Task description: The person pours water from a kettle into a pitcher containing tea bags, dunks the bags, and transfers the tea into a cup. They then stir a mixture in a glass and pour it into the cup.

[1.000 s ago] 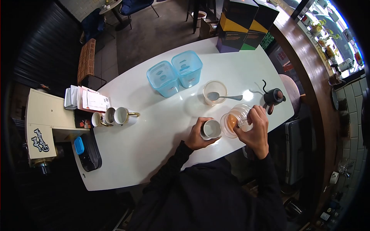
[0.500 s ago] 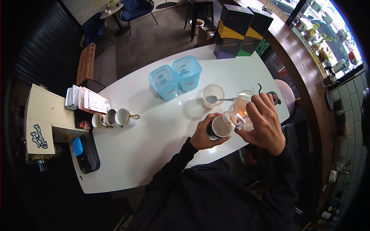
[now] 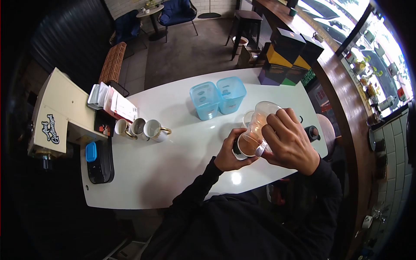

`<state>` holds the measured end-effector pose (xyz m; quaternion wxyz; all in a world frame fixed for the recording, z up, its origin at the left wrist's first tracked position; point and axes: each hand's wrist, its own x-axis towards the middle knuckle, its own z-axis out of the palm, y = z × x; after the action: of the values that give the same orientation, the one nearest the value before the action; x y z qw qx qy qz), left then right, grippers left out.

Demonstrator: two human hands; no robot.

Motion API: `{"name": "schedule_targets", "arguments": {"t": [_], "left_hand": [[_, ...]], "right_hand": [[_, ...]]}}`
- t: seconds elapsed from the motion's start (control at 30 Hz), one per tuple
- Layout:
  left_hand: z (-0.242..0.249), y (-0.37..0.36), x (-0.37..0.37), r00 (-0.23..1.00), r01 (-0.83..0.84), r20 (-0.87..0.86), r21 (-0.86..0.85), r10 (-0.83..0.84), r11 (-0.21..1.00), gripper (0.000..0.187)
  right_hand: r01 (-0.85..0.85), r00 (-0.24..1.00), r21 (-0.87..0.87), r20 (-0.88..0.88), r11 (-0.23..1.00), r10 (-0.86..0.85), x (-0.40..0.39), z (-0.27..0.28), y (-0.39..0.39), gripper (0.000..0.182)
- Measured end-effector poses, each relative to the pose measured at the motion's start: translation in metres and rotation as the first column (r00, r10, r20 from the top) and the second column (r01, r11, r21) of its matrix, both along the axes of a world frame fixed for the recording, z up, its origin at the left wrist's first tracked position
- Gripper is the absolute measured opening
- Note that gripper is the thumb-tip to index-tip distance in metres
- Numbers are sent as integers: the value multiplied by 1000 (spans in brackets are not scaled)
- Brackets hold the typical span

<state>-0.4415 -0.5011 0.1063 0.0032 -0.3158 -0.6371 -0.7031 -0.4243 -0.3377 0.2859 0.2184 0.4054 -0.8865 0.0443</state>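
Note:
My left hand (image 3: 226, 152) is wrapped round a cup (image 3: 237, 150) with a dark outside and a pale inside, its mouth facing up. Over that cup, my right hand (image 3: 291, 141) grips a clear glass carafe (image 3: 265, 108) with amber liquid in it. The carafe is steeply tilted, its mouth at the cup's rim. Right behind it shows part of a translucent tub (image 3: 247, 118), mostly hidden. The right hand hides the carafe's handle side.
Two blue translucent containers (image 3: 205, 100) stand mid-table. Several white mugs (image 3: 154, 131) with gold handles are at left, near papers (image 3: 122, 106) and a black tray (image 3: 100, 167). Dark boxes (image 3: 284, 58) are stacked at the far right corner. A black cylindrical object (image 3: 311, 133) lies beyond my right hand.
My right hand has tipped the carafe further, and its amber liquid has shifted toward the cup. The spoon in the tub is now hidden. The camera view has shifted.

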Motion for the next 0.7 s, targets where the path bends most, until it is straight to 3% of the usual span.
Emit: {"name": "schedule_targets", "arguments": {"t": [0.13,0.37,0.7], "left_hand": [[1,-6,-3,1000,-17,-8,19,18,1000,81],[9,-11,-4,998,0,57,112,-6,994,74],[2,-14,-8,999,-43,-10,48,43,998,76]], "right_hand": [[-71,996,21,-43,997,72,-6,2,-8,24],[-178,974,87,-127,980,188,-18,0,-12,22],[-218,957,89,-176,972,231,-21,-2,-10,20]]}}
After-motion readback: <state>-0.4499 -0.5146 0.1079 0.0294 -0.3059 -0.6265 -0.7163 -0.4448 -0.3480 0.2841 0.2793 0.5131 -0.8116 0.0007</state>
